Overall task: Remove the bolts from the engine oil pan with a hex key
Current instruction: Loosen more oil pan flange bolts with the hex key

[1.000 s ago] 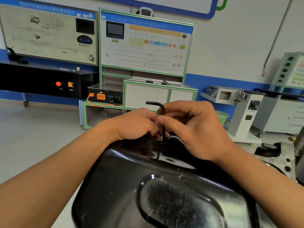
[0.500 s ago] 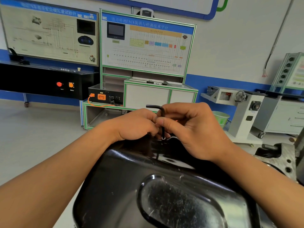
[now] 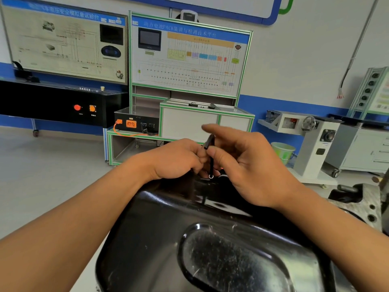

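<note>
The black engine oil pan (image 3: 160,224) fills the lower middle of the head view, its glossy bottom facing me. A black hex key (image 3: 211,161) stands upright at the pan's far rim, its tip in a bolt (image 3: 211,176) with a bright ring head. My left hand (image 3: 176,159) is curled beside the shaft and its fingertips pinch it low down. My right hand (image 3: 248,165) has its thumb on the shaft, its curled fingers behind it, and its index finger stretched out above the key's bend. The key's short arm points towards me.
Part of a grey engine block (image 3: 370,207) with bolt holes lies at the right edge. Beyond the pan stand a green-framed training bench (image 3: 189,123), a black console (image 3: 52,102), a white machine on castors (image 3: 315,144) and a green bucket (image 3: 283,150).
The key's short arm has swung from pointing left to pointing towards me. My right index finger has lifted off and straightened. Both hands stay at the same bolt.
</note>
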A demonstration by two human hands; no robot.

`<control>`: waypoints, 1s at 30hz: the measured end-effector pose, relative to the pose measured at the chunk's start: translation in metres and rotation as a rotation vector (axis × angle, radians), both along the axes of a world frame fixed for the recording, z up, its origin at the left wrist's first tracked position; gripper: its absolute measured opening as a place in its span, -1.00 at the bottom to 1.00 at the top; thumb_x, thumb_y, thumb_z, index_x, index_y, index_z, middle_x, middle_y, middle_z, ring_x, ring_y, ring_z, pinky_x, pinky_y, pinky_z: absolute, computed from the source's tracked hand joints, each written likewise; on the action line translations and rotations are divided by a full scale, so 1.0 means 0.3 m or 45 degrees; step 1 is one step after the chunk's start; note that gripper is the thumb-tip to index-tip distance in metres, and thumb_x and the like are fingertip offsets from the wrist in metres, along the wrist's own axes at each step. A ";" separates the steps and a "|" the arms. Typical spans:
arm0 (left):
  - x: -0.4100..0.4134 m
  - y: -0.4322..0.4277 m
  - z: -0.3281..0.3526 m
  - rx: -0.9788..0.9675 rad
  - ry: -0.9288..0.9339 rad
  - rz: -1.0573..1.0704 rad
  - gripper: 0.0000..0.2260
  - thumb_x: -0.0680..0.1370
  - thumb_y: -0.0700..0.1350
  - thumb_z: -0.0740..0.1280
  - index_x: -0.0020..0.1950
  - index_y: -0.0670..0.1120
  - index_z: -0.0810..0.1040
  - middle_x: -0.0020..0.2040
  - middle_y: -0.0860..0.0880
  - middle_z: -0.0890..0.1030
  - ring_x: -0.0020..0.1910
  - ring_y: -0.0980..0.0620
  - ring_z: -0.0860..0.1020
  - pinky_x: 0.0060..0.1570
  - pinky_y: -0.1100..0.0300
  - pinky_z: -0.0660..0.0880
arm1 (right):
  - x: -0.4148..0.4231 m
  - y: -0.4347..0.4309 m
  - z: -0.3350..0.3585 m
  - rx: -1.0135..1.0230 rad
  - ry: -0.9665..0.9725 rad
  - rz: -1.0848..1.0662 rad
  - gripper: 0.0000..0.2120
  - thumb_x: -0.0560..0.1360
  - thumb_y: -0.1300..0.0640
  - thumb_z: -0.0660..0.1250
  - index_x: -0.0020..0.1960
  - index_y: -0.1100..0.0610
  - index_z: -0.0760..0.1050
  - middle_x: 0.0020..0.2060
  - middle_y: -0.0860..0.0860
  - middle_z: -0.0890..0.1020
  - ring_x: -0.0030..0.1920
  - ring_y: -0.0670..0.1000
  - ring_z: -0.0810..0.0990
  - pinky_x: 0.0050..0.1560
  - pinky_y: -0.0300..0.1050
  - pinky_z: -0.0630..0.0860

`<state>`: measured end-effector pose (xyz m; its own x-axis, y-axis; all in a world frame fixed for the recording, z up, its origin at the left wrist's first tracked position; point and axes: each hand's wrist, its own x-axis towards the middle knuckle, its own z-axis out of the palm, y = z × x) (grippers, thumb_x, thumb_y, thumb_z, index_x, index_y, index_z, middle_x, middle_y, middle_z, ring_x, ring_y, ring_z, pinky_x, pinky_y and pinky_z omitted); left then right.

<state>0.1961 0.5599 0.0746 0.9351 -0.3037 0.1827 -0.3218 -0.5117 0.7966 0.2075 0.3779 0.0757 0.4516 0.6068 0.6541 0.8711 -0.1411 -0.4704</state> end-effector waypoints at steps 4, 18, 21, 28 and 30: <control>0.002 0.007 -0.002 0.058 -0.041 0.021 -0.79 0.46 -0.49 0.29 -0.30 -0.25 0.45 -0.47 0.10 0.55 -0.40 0.25 0.55 -0.29 0.41 0.45 | -0.004 0.006 0.006 0.024 0.127 0.027 -0.87 0.58 0.33 0.33 0.10 0.20 0.47 -0.24 -0.07 0.69 -0.25 -0.16 0.65 -0.15 -0.31 0.51; -0.032 -0.003 0.007 0.228 -0.331 0.021 -0.94 0.54 -0.17 0.44 -0.09 -0.10 0.71 -0.19 -0.09 0.72 -0.10 -0.08 0.68 0.07 -0.06 0.55 | 0.013 -0.001 0.018 0.089 0.043 -0.050 -0.87 0.54 0.27 0.42 0.02 0.10 0.70 -0.08 -0.12 0.70 -0.01 -0.05 0.64 -0.08 -0.21 0.53; -0.039 -0.012 0.013 0.244 -0.394 0.060 -0.74 0.51 -0.13 0.48 -0.32 0.18 0.65 -0.39 0.19 0.63 -0.33 0.26 0.59 -0.21 0.33 0.47 | 0.009 0.008 0.020 0.212 0.001 -0.071 -0.98 0.46 0.22 0.51 -0.11 0.16 0.69 -0.20 -0.03 0.69 -0.16 0.02 0.65 -0.20 -0.20 0.52; -0.022 -0.019 0.005 0.265 -0.463 0.196 -0.76 0.40 -0.06 0.56 -0.41 0.09 0.58 -0.51 0.15 0.53 -0.48 0.23 0.45 -0.41 0.34 0.34 | 0.000 0.020 0.020 0.379 0.241 -0.074 -0.81 0.31 0.23 0.60 -0.16 0.31 0.67 -0.33 0.17 0.70 -0.32 0.07 0.68 -0.25 -0.11 0.64; -0.015 -0.020 0.003 0.283 -0.458 0.227 -0.75 0.38 -0.05 0.57 -0.41 -0.04 0.57 -0.51 0.05 0.51 -0.48 0.15 0.43 -0.43 0.23 0.37 | 0.000 0.019 0.018 0.373 0.358 -0.071 -0.71 0.24 0.16 0.60 -0.15 0.32 0.67 -0.35 0.24 0.66 -0.36 0.08 0.61 -0.28 -0.08 0.62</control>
